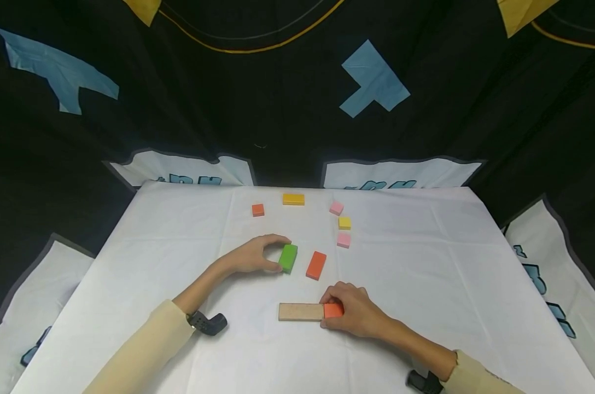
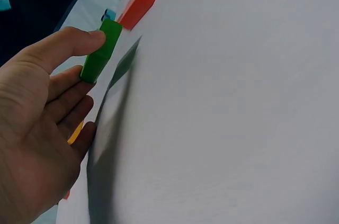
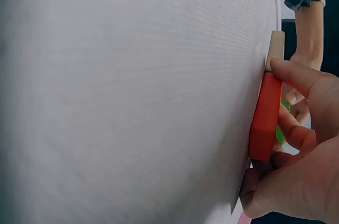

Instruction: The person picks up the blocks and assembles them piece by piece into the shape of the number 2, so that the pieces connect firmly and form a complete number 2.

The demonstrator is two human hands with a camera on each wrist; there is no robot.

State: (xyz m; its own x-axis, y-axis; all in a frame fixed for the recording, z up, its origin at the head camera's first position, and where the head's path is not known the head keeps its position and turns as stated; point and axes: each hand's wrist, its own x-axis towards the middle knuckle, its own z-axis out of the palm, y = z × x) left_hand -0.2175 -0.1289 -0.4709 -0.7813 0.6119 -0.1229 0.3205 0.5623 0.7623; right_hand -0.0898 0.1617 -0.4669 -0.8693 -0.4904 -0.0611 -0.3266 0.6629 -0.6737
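Note:
My left hand pinches a green block between thumb and fingers. In the left wrist view the green block hangs over the white cloth, its shadow apart from it. My right hand grips an orange-red block by its sides, at the right end of a longer tan block. The right wrist view shows the orange-red block low on the cloth, end to end with the tan block. Another orange-red block lies just right of the green one.
Farther back on the white-covered table lie a small orange block, a long yellow block, a pink block, a small yellow block and a second pink block. A dark curtain hangs behind.

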